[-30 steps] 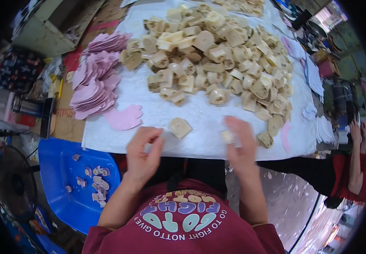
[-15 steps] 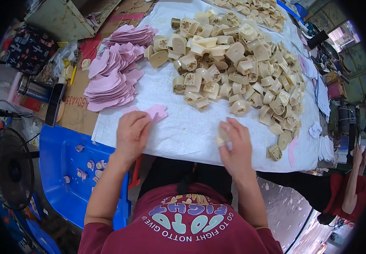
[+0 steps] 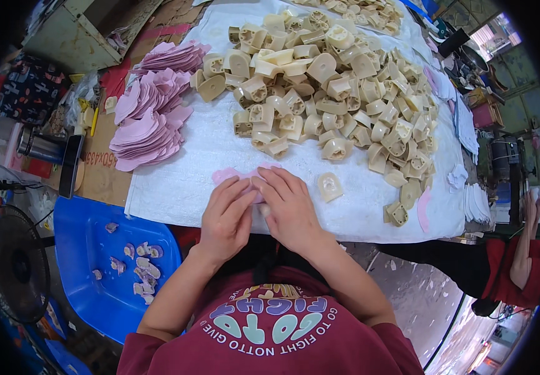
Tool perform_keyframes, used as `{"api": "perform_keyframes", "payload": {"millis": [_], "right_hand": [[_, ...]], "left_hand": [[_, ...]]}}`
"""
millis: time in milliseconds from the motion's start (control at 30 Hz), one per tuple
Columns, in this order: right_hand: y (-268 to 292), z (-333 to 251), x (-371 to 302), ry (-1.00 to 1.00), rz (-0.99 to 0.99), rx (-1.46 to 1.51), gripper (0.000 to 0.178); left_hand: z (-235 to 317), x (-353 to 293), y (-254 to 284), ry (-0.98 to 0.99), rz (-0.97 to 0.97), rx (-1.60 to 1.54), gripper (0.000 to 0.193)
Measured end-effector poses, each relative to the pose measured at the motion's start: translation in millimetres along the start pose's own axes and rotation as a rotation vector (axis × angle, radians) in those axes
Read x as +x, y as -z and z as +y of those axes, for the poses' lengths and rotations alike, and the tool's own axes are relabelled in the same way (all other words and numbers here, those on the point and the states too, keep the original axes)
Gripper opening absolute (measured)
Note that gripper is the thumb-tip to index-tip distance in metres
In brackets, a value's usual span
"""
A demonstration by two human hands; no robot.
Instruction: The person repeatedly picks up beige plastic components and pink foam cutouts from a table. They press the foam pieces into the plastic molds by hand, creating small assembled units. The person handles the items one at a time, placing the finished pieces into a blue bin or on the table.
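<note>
At the near edge of the white woven sheet (image 3: 213, 150) both my hands meet over a thin pink cut-out piece (image 3: 224, 175). My left hand (image 3: 225, 222) has its fingers bent over the near side of the piece. From the right, my right hand (image 3: 292, 212) presses its fingers onto the same piece, its fingertips close to the left ones. The thumbs and the middle of the piece are mostly hidden under the hands. Just right of my right hand a single beige plastic shoe heel (image 3: 330, 187) lies on the sheet.
A large heap of beige shoe heels (image 3: 345, 94) covers the sheet beyond. Stacks of pink pieces (image 3: 151, 137) lie at the left. Below left, a blue plastic tub (image 3: 82, 275) holds several pink-covered heels, beside a black fan (image 3: 13, 262). Another person (image 3: 520, 269) works at far right.
My right hand has moved left to join my left hand on the pink piece. My left hand has shifted right. The single heel now lies apart from my right hand.
</note>
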State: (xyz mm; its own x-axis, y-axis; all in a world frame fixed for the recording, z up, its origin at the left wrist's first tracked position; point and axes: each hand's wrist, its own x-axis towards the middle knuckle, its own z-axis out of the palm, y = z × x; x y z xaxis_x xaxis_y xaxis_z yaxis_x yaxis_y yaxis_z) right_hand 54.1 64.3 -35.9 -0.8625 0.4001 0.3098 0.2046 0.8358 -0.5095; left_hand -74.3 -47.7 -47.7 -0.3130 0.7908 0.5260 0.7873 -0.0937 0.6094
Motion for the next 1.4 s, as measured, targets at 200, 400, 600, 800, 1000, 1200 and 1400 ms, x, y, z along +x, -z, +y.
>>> {"api": "perform_keyframes", "payload": {"millis": [200,400,600,800,1000,1200,1400], "right_hand": [[-11.4,-4.7,11.3,0.023,-0.042,-0.003,0.04],[-25.9,6.5,14.8,0.037,0.063,-0.014,0.026],[-19.8,6.8,17.3,-0.151,0.206,0.228,0.014],[24.6,17.0,9.8,-0.325,0.564,0.576,0.02],[43.2,12.4,-1.3,0.033,0.308,0.038,0.022],[38.6,0.9,-23.2,0.134,0.043,0.167,0.026],[72.6,48.1,-21.9,0.067,-0.224,-0.296,0.046]], "left_hand": [[-5.4,-33.4,26.4,0.061,0.081,-0.082,0.024],[-2.7,-36.7,21.5,0.036,0.069,-0.084,0.026],[-4.0,-10.9,-3.9,0.033,-0.105,0.04,0.03],[0.9,-3.9,-0.1,0.035,-0.062,0.085,0.035],[31.1,0.7,4.3,0.579,-0.147,-0.717,0.031],[31.2,8.7,-2.1,1.148,-0.104,-1.416,0.038],[28.6,15.6,-2.4,1.184,0.066,-1.373,0.034]]}}
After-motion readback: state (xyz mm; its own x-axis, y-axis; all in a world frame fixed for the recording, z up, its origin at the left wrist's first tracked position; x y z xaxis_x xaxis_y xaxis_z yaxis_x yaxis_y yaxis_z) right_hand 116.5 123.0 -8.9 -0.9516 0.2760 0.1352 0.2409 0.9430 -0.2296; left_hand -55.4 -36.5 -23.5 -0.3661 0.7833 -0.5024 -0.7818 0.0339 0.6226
